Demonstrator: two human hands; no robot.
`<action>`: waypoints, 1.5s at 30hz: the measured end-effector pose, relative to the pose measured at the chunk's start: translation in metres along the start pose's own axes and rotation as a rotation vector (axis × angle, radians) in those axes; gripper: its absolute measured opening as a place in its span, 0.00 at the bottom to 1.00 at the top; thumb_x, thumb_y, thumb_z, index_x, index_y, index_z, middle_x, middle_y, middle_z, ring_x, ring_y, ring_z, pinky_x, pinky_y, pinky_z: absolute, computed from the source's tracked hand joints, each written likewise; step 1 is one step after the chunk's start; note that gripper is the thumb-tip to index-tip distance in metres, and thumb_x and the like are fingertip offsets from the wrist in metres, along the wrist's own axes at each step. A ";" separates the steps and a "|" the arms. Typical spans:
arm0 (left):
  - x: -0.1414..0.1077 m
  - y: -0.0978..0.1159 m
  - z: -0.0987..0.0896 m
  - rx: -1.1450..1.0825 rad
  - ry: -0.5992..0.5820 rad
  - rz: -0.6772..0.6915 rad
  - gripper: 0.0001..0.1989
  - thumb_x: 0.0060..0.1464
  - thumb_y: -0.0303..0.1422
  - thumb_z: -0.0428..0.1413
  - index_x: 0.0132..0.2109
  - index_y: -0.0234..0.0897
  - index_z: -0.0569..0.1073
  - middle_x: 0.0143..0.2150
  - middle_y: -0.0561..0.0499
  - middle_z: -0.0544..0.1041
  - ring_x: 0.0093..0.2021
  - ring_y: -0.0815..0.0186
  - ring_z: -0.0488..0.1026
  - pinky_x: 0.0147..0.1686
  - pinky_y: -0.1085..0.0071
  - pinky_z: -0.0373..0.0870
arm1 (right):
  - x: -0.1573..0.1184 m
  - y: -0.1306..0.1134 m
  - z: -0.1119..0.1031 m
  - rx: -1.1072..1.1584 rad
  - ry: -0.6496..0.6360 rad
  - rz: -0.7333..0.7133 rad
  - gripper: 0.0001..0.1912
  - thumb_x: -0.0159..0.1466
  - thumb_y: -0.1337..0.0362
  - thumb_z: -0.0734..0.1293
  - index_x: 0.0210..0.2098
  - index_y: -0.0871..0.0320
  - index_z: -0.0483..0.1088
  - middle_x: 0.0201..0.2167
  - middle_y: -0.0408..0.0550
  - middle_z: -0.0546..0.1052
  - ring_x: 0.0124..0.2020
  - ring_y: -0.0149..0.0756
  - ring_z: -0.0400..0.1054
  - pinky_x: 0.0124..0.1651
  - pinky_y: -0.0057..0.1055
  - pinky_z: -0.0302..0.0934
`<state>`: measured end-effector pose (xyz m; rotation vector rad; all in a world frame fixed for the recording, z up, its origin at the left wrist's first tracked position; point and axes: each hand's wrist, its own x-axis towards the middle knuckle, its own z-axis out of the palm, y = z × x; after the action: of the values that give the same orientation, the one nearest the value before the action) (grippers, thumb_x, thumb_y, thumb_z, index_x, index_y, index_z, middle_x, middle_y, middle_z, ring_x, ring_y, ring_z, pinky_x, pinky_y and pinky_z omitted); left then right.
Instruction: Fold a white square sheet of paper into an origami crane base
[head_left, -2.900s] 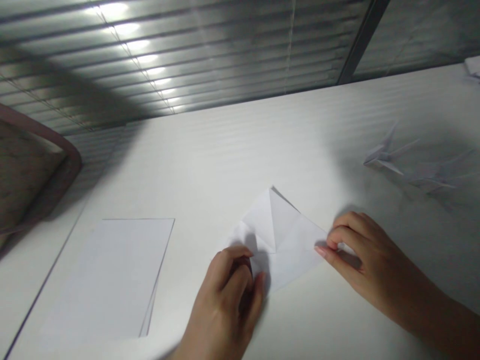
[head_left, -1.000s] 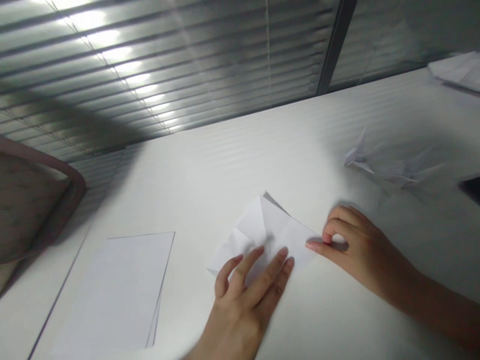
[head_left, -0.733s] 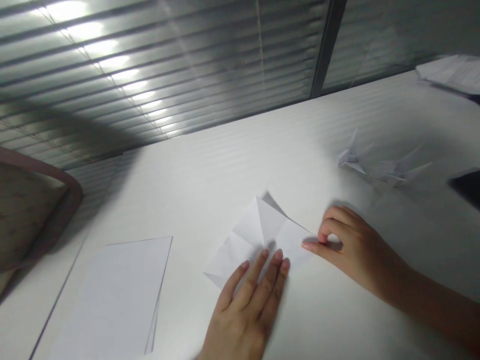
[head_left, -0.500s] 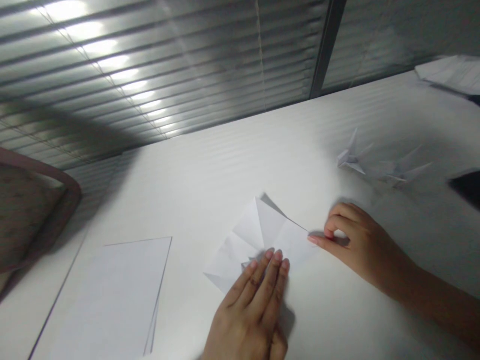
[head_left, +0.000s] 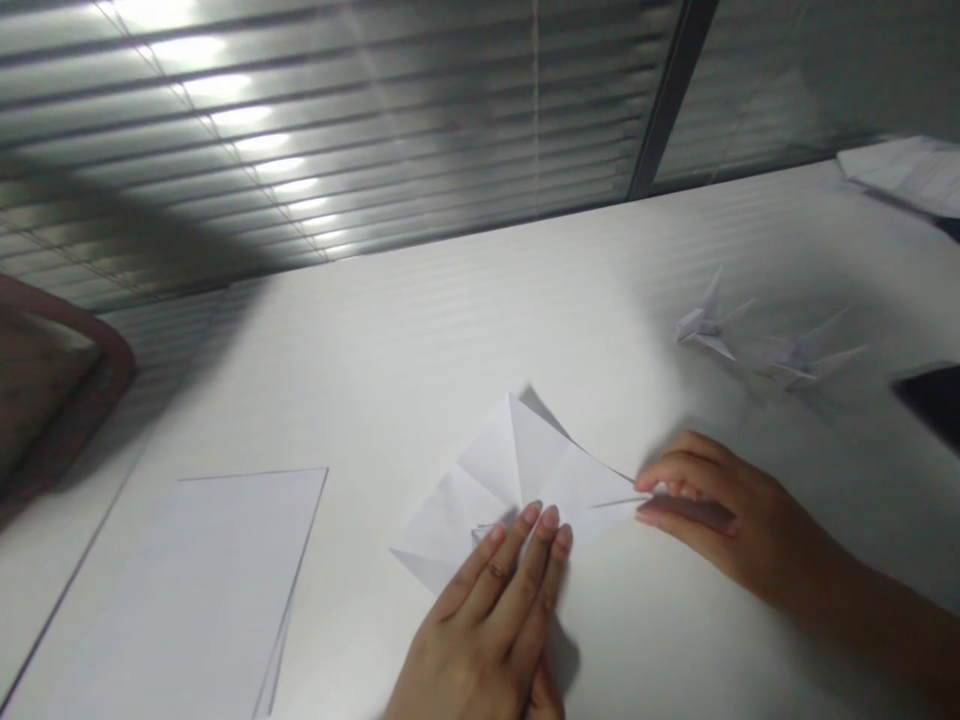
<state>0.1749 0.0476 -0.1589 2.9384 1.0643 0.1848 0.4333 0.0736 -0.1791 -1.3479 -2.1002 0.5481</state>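
Currently, the left hand point(head_left: 487, 620) is lying nearest, its four fingers extending straight and side by side across the lower edge of the folded sheet point(head_left: 544, 470). This grip is not closing around anything; it is bearing down flat, with the thumb showing partly below the palm. A small raised flap point(head_left: 484, 532) is projecting just beside the index finger. The right hand point(head_left: 720, 510) is forming a narrow grip, its thumb and index finger pinching the right corner of the folded sheet. The body of the sheet is extending leftward from this grip, resting on the desk point(head_left: 412, 350) between the two hands, its upper point aiming away from the wearer and its left corner lying free beyond the left fingers. Creases are running across its surface.

To the left, well apart from both hands, a stack of paper point(head_left: 195, 590) is lying flat, its right edges fanning slightly. At the right edge, a dark object point(head_left: 930, 400) is showing in part. Beyond the right hand, two folded paper figures point(head_left: 703, 327) are standing near each other. Farther back, loose papers point(head_left: 904, 175) are lying at the right, and slatted blinds point(head_left: 420, 110) are hanging behind the desk.
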 end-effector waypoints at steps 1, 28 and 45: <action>0.000 0.000 0.000 -0.001 0.000 0.005 0.30 0.51 0.24 0.45 0.63 0.28 0.62 0.66 0.47 0.61 0.66 0.60 0.56 0.63 0.65 0.57 | 0.004 0.001 0.001 0.023 -0.026 0.031 0.02 0.63 0.68 0.65 0.33 0.56 0.69 0.30 0.44 0.71 0.33 0.33 0.67 0.36 0.29 0.63; 0.000 0.003 -0.001 -0.037 -0.008 -0.042 0.29 0.53 0.25 0.47 0.63 0.28 0.62 0.66 0.46 0.60 0.67 0.52 0.52 0.63 0.56 0.56 | 0.008 -0.001 0.007 -0.288 -0.046 -0.070 0.06 0.65 0.68 0.63 0.31 0.58 0.64 0.28 0.48 0.69 0.32 0.39 0.65 0.37 0.39 0.61; -0.002 0.003 0.003 0.050 0.008 0.015 0.30 0.49 0.22 0.47 0.61 0.23 0.63 0.66 0.43 0.61 0.66 0.46 0.52 0.60 0.51 0.57 | 0.010 -0.006 0.009 -0.305 -0.041 -0.008 0.07 0.64 0.69 0.64 0.29 0.57 0.63 0.28 0.48 0.69 0.31 0.40 0.65 0.37 0.39 0.61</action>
<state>0.1760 0.0445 -0.1622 2.9932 1.0643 0.1723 0.4203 0.0803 -0.1794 -1.5023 -2.2911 0.2598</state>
